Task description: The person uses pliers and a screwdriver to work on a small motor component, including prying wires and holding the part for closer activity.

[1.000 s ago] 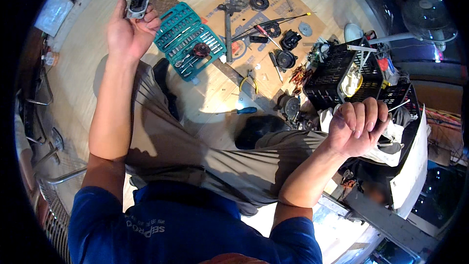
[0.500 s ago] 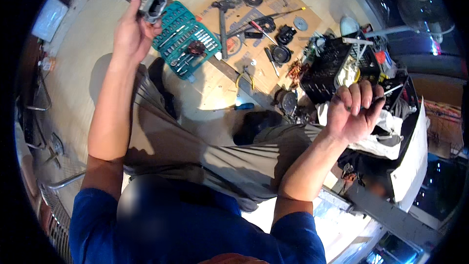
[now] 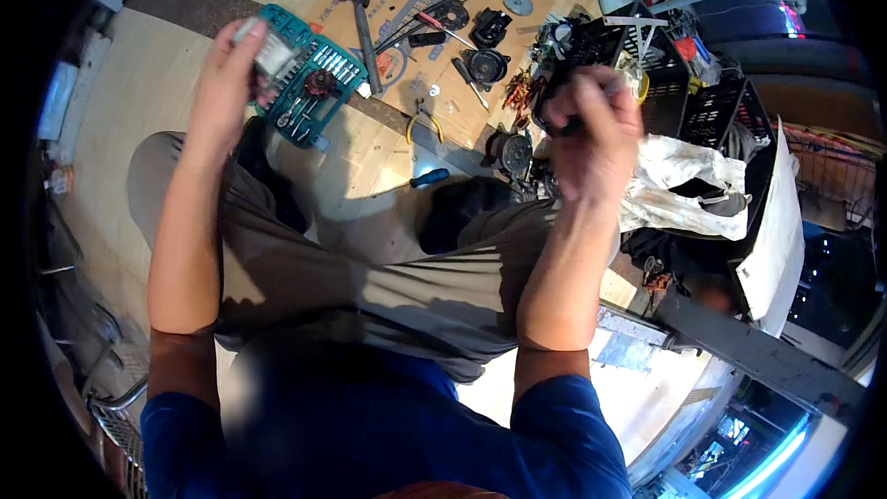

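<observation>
My left hand (image 3: 222,92) is closed around a small grey metal part (image 3: 274,54), blurred by motion, held above the green socket-set case (image 3: 303,125). The earlier picture shows an oval dark opening at the part's end. A round reddish-brown part (image 3: 320,84) lies on the sockets in the case. To the right, my right hand (image 3: 599,129) is raised beside the black crate, fingers curled and smeared. Something dark shows at its fingertips, too blurred to name.
Flattened cardboard (image 3: 453,83) carries a hammer (image 3: 363,26), a screwdriver (image 3: 469,81) and dark motor parts (image 3: 484,65). Yellow-handled pliers (image 3: 425,122) and a blue screwdriver (image 3: 429,177) lie nearer my feet. Black crates (image 3: 716,115) and a stained white cloth (image 3: 684,189) stand right.
My right hand has moved left and upward, away from the cloth. My left hand has dipped slightly and tilted the grey part over the case. The whole view has shifted a little.
</observation>
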`<state>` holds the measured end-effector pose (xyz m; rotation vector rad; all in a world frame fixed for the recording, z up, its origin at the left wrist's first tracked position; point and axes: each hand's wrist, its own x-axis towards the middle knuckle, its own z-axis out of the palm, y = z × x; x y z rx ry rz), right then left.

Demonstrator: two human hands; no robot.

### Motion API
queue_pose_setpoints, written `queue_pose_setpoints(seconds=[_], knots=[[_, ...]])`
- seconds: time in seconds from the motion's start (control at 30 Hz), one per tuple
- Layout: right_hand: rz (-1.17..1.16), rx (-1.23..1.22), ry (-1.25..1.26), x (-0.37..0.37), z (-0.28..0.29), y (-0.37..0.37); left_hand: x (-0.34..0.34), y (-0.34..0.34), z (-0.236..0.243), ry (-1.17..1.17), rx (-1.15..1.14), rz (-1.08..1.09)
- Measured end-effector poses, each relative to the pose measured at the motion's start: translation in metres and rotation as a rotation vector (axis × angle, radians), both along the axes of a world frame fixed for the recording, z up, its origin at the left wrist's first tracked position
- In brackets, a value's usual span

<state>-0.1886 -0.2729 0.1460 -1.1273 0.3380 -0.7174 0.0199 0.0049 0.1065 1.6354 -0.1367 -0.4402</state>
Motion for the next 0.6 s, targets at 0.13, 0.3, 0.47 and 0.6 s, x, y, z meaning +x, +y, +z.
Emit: queue_pose_setpoints(seconds=[0.13,0.3,0.47,0.6], knots=[[0.153,0.122,0.434,0.028,-0.019,0.063,-0.019,-0.022,-0.016,-0.014,-0.035,-0.102],[0.286,-0.209,0.621,0.044,-0.060,0.095,-0.035,-0.039,-0.025,0.100,-0.120,-0.252],[0.413,-0.125,0.548,0.047,-0.064,0.110,-0.044,-0.036,-0.025,0.080,-0.095,-0.320],[0.447,-0.039,0.492,0.046,-0.055,0.113,-0.045,-0.032,-0.026,0.066,-0.077,-0.355]])
